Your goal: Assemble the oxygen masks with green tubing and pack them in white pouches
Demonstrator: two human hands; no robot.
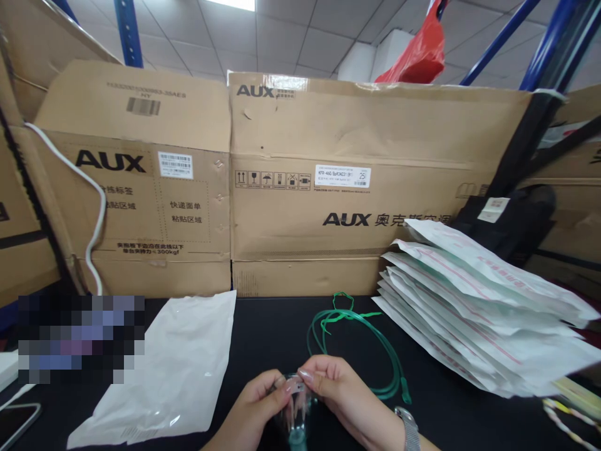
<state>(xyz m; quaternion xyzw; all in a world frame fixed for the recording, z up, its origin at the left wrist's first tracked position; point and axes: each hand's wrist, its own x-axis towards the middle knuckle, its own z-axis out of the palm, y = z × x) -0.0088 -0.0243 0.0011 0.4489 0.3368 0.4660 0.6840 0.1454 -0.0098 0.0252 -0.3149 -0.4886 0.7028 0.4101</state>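
Observation:
At the bottom middle, my left hand (258,401) and my right hand (340,388) pinch the upper edge of a clear plastic oxygen mask (295,416) between thumbs and fingers. The mask's green connector (297,438) points down toward the frame's lower edge. Just beyond my right hand lies a loop of green tubing (392,360) on the black table, its end fitting (406,393) near my wrist. A bright green strap or tie (347,313) lies across the tubing's far side. My fingers partly hide the mask.
A white pouch (178,369) lies flat at left, beside a blurred-out patch. A phone (19,426) is at the lower left corner. At right stands a stack of white printed packages (469,313). Large cardboard boxes (291,232) wall off the back of the table.

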